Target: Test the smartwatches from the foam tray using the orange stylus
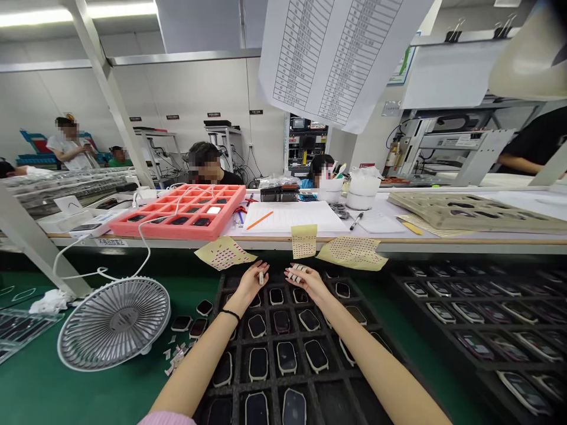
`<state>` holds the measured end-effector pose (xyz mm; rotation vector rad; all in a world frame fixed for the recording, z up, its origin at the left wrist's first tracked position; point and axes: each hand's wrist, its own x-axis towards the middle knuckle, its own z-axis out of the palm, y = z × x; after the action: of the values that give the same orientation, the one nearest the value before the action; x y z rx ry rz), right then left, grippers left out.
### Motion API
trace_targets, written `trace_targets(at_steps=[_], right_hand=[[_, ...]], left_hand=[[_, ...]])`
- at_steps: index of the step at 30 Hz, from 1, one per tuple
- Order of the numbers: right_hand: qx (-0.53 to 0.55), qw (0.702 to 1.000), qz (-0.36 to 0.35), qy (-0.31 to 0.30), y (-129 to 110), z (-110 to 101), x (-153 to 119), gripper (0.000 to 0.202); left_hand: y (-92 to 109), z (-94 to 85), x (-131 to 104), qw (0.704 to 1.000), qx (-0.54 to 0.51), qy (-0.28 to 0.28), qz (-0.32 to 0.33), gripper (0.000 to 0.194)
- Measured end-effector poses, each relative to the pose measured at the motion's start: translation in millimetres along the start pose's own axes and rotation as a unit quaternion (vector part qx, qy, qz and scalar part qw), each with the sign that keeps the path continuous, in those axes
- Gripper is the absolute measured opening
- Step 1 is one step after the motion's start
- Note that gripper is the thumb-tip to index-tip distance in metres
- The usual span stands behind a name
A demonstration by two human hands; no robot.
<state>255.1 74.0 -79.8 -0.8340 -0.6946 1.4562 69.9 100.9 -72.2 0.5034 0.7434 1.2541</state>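
Note:
Over the far end of a black foam tray (pixel 332 396), both hands are raised. My left hand (pixel 248 283) pinches a small pale rectangular piece (pixel 261 277) between thumb and fingers. Several similar small pale pieces (pixel 296 274) lie in a row in the fingers of my right hand (pixel 313 285). What exactly these pieces are is too small to tell. Below, the tray's compartments hold square-faced watches (pixel 286 358) with dark screens and light frames. Sheets of red-marked stickers, a left sheet (pixel 225 252), a middle sheet (pixel 304 241) and a right sheet (pixel 352 252), hang from the shelf edge.
A grey fan (pixel 115 323) stands left, near loose watches (pixel 198 328) and paper scraps (pixel 177 358). Another watch tray (pixel 447 339) lies right. The shelf (pixel 411 243) bears a pink foam tray (pixel 177 212) and a beige tray (pixel 478 212). A printed sheet (pixel 330 56) hangs overhead. People sit beyond.

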Motion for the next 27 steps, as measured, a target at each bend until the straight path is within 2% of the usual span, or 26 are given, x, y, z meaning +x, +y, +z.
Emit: trace_targets(at_steps=[17, 27], right_hand=[[-0.036, 0.999, 0.001, -0.003, -2.6, 3.7, -4.8, 0.039], [-0.042, 0.999, 0.000, 0.002, -2.0, 4.3, -4.7, 0.041]], left_hand=[[-0.7, 0.8, -3.8, 0.999, 0.008, 0.013, 0.041, 0.022], [-1.8, -4.5, -0.6, 0.998, 0.027, 0.005, 0.058, 0.021]])
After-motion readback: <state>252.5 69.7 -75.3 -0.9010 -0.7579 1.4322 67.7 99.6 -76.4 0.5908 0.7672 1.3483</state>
